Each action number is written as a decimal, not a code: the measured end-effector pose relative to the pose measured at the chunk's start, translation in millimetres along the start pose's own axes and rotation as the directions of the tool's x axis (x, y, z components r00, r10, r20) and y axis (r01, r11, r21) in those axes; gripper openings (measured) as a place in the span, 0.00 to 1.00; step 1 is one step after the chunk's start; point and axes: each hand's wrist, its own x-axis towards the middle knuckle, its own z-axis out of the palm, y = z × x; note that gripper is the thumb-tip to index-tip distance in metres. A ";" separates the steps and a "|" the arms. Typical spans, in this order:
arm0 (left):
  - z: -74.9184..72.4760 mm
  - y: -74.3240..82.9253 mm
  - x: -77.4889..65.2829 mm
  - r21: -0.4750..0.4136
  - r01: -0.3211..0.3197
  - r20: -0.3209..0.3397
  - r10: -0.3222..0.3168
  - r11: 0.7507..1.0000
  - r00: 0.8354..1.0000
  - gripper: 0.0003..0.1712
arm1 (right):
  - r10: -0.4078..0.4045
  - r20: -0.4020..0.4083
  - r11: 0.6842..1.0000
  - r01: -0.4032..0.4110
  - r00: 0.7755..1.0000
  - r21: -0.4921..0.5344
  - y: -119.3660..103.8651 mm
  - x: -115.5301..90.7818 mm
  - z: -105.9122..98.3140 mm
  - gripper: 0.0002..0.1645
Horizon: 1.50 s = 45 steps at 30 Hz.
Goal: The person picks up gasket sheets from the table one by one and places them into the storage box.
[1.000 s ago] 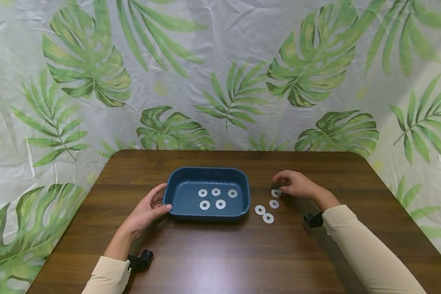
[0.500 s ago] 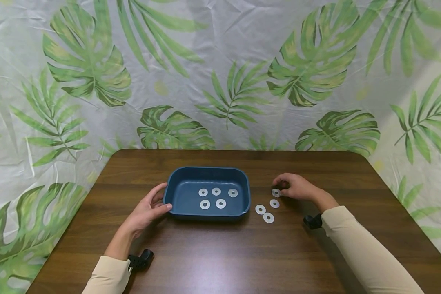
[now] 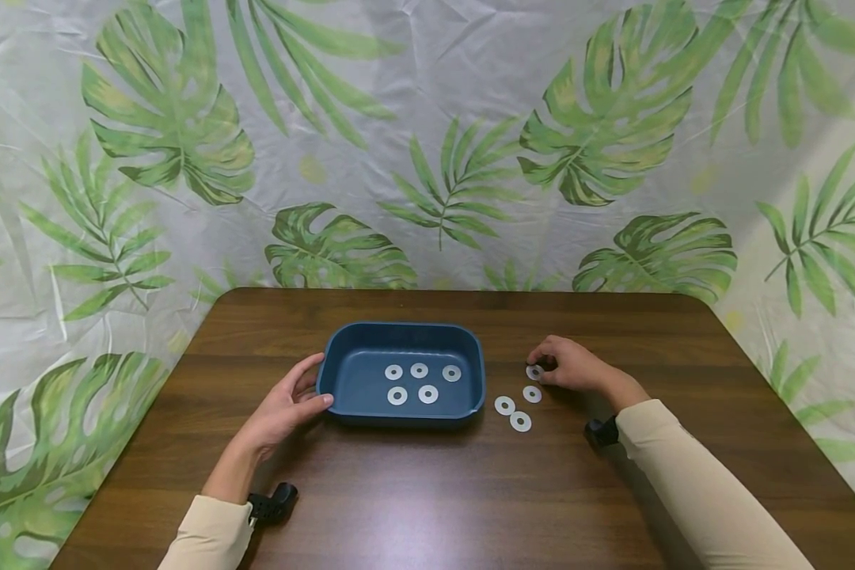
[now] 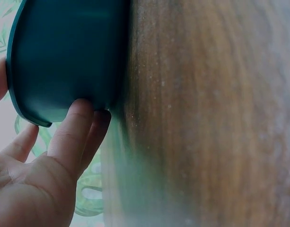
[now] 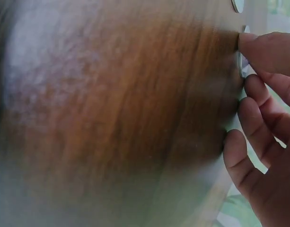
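A dark blue rectangular tray [image 3: 402,423] rests on the table with several flat white washers [image 3: 428,394] on its floor. My left hand [image 3: 285,412] grips its left end, thumb at the near corner and fingers against the outer wall, as the left wrist view also shows. To the right of the tray, my right hand [image 3: 577,366] pinches one white washer [image 3: 534,372] at its edges between thumb and fingertips, at the table surface. Whether that washer is lifted at all cannot be made out. Three more washers [image 3: 532,394] lie flat just nearer than it.
The brown wooden table [image 3: 427,499] extends in front of the tray and to both sides. Behind it hangs a pale cloth [image 3: 463,71] printed with green leaves. A black wrist camera [image 3: 274,504] sits by the left sleeve, and another [image 3: 602,432] by the right.
My right thumb and fingertips have closed in on the farthest loose washer, which has hardly moved. The left hand and the tray stay in place.
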 end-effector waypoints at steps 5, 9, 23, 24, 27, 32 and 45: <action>-0.2 0.5 0.2 0.002 0.002 0.000 -0.002 1.000 1.000 0.44 | -0.021 0.019 0.999 0.022 1.000 -0.028 -5.0 2.0 -3.1 0.11; -0.5 0.7 0.6 0.003 -0.007 0.000 0.007 1.000 1.000 0.44 | 0.009 0.075 0.998 -0.004 0.997 -0.066 -11.9 6.4 -8.5 0.10; -1.8 0.7 3.1 0.010 0.002 0.011 -0.003 1.000 1.000 0.44 | 0.076 0.173 0.987 -0.050 0.982 -0.152 -13.5 17.5 -8.9 0.09; -1.9 0.6 3.3 0.012 0.004 0.010 -0.004 1.000 1.000 0.44 | 0.073 0.169 0.988 -0.049 0.983 -0.145 -12.9 17.2 -8.6 0.09; -2.1 -0.3 3.9 0.013 0.011 0.009 -0.011 1.000 1.000 0.44 | 0.071 0.159 0.991 -0.051 0.985 -0.127 -11.8 15.2 -8.2 0.10; -2.9 0.5 3.1 0.012 0.002 0.016 -0.002 1.000 1.000 0.45 | 0.090 0.157 0.992 -0.074 0.983 -0.106 -12.3 13.9 -9.0 0.14; 0.3 1.9 1.1 0.016 0.000 0.021 -0.001 1.000 1.000 0.44 | 0.023 0.056 0.996 -0.018 0.998 -0.090 -9.4 6.5 -2.6 0.14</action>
